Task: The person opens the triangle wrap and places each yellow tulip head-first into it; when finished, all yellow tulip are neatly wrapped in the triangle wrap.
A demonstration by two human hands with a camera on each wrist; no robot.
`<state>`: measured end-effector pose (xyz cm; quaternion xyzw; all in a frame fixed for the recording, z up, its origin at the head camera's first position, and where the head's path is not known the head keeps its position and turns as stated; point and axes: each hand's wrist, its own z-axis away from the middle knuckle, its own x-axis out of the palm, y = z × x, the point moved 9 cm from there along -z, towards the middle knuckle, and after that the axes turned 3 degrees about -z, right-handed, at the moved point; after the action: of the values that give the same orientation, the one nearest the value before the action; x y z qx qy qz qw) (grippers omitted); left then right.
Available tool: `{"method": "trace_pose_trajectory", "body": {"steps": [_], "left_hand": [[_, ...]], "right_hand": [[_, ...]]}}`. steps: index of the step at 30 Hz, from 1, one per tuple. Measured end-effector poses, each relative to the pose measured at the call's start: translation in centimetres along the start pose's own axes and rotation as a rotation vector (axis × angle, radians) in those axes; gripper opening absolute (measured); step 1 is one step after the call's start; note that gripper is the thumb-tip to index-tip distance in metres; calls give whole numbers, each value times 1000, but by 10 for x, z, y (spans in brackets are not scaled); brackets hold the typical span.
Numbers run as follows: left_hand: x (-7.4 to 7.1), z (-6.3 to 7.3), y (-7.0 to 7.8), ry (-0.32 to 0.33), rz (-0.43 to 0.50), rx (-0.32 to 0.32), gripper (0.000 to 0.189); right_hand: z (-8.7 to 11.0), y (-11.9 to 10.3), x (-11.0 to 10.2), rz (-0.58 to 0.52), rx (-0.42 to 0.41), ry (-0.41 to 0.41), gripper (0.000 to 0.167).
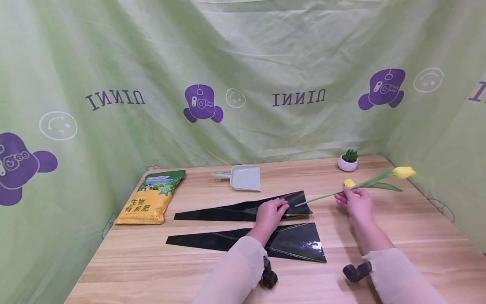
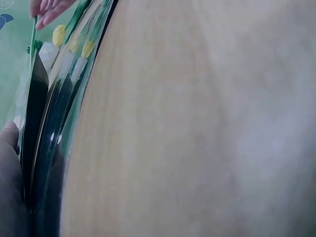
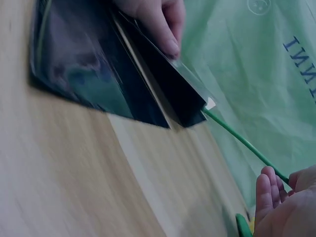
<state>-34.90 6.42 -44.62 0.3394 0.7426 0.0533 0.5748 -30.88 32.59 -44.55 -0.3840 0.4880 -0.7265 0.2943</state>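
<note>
My right hand point(image 1: 357, 204) pinches the green stem of a yellow tulip point(image 1: 404, 172), its bloom pointing to the far right. The stem's lower end overlaps the wide mouth of the far black flower sleeve point(image 1: 228, 212). With thumb and fingers, my left hand point(image 1: 268, 214) grips that sleeve near its mouth, where the layers stand apart in the right wrist view. A second black flower sleeve point(image 1: 300, 240) lies nearer me, partly under my left forearm. Another yellow tulip bloom point(image 1: 349, 183) shows just behind my right fingers, the rest of it mostly hidden.
An orange and green fertilizer bag point(image 1: 146, 202) lies at the table's left side. A grey dustpan point(image 1: 245, 177) lies at the back middle. A small potted succulent point(image 1: 348, 161) stands at the back right. Green printed cloth point(image 1: 243, 135) hangs behind the wooden table point(image 1: 133, 261).
</note>
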Motion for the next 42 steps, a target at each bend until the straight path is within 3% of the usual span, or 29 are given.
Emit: {"method": "trace_pose_trajectory", "body": {"steps": [6,19,28,42], "left_hand": [[-2,1,0,13,20,-1,23],[0,0,-1,25,41,-2,22],[-1,0,-1,27,34,-2,22],[-1,0,-1,26,25,0,22]], "right_hand": [[5,17,18,65,3,-12,8],[17,43,49,17,77,-103,7],[22,51,60,4,111,-150,8],[26,54,69,113,142,-216,14]]}}
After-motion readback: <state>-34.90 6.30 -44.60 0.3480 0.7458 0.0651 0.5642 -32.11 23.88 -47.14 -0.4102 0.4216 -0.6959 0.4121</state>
